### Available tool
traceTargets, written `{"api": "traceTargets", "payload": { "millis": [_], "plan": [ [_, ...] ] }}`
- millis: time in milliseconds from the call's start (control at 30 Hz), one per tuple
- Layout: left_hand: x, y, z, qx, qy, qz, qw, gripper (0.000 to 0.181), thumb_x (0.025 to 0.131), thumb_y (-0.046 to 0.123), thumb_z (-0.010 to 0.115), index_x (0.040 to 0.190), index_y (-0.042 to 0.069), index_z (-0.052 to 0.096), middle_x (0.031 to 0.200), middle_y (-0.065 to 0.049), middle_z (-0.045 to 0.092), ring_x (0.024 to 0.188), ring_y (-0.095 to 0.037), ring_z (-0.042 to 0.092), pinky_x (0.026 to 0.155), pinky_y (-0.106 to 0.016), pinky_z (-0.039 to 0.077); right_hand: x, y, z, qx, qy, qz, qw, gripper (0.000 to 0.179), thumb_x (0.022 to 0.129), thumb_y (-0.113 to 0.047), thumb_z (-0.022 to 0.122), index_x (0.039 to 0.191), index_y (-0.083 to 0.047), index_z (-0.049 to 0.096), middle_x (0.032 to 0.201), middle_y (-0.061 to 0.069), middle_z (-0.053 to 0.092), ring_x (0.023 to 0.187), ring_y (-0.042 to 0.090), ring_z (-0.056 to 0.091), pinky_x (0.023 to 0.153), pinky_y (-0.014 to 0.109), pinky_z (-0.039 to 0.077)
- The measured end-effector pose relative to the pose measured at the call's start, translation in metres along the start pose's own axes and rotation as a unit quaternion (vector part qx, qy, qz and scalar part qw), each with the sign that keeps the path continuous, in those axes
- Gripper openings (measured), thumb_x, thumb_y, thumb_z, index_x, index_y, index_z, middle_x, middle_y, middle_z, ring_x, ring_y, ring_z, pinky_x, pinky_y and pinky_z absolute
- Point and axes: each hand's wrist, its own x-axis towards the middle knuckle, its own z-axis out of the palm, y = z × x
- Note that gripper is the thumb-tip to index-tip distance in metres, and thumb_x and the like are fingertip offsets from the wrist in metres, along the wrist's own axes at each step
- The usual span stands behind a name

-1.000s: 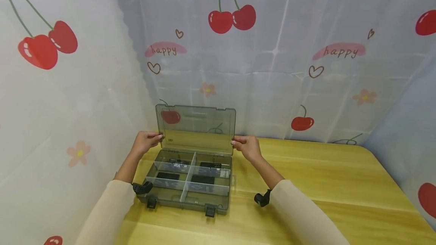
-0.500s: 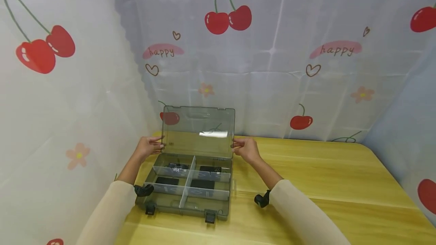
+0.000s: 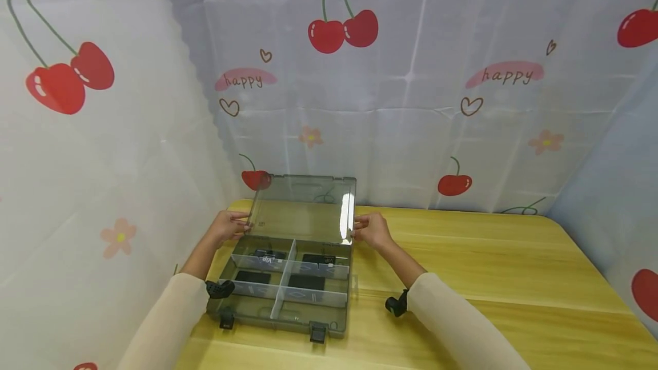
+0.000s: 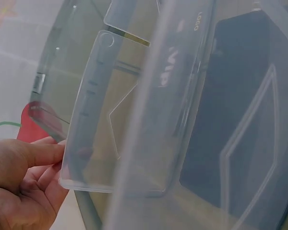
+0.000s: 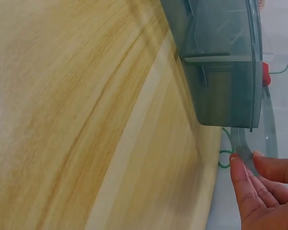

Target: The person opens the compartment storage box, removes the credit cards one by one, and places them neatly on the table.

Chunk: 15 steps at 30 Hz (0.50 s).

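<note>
A see-through grey compartment box (image 3: 336, 327) lies on the table with its lid (image 3: 303, 201) raised and leaning back. My left hand (image 3: 225, 226) pinches the lid's left edge low down, and my right hand (image 3: 374, 230) pinches the right edge. In the right wrist view, thumb and fingers of the right hand (image 5: 266, 191) close on the lid's rim behind the box. Clear dividers (image 3: 283, 278) split the box. Black cards (image 3: 307, 282), some marked VIP, lie in several compartments; the front ones show none. In the left wrist view, dividers partly cover the left fingertips.
The wooden table (image 3: 488, 278) stretches to the right of the box. A cherry-print curtain (image 3: 390, 147) hangs behind the table and along the left side, close to the left arm. Two black latches (image 3: 317, 333) hang down at the box's front.
Both hands have tipped the lid further back, so its top edge sits lower in the head view. A bright reflection has shifted to its right side. The cards look unmoved.
</note>
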Motion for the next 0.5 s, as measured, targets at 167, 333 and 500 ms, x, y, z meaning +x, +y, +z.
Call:
{"api": "traceTargets", "payload": {
  "millis": [167,333,500],
  "plan": [
    [-0.0014,-0.0009,-0.0014,0.025,0.0,-0.009,0.9996,0.043,0.098,-0.003,0.062,0.14,-0.01,0.055,0.124,-0.031,0.065,0.096,-0.021,0.07,0.066,-0.032,0.059,0.0003,0.0028,-0.0012,0.01,-0.018,-0.003,0.9998,0.036,0.084,0.017,0.071,0.12,0.019,0.065,0.094,0.023,0.074,0.079,0.028,0.075,0.067,0.034,0.062],
    [-0.003,-0.0009,-0.0029,0.034,-0.01,-0.01,0.9993,0.043,0.097,-0.005,0.063,0.138,-0.013,0.055,0.119,-0.03,0.068,0.086,-0.014,0.069,0.061,-0.03,0.057,0.001,0.0041,0.0006,-0.008,-0.019,0.021,0.9996,0.035,0.088,0.015,0.068,0.122,0.018,0.063,0.098,0.025,0.073,0.083,0.032,0.075,0.071,0.036,0.062],
    [-0.0048,-0.002,-0.0027,0.027,-0.019,-0.02,0.9992,0.043,0.097,-0.006,0.062,0.138,-0.014,0.055,0.111,-0.027,0.072,0.07,-0.009,0.061,0.057,-0.027,0.052,0.0004,0.0047,0.0029,-0.022,-0.018,0.032,0.9991,0.035,0.09,0.013,0.067,0.125,0.018,0.062,0.102,0.028,0.072,0.088,0.035,0.074,0.072,0.037,0.062]
  ]
}}
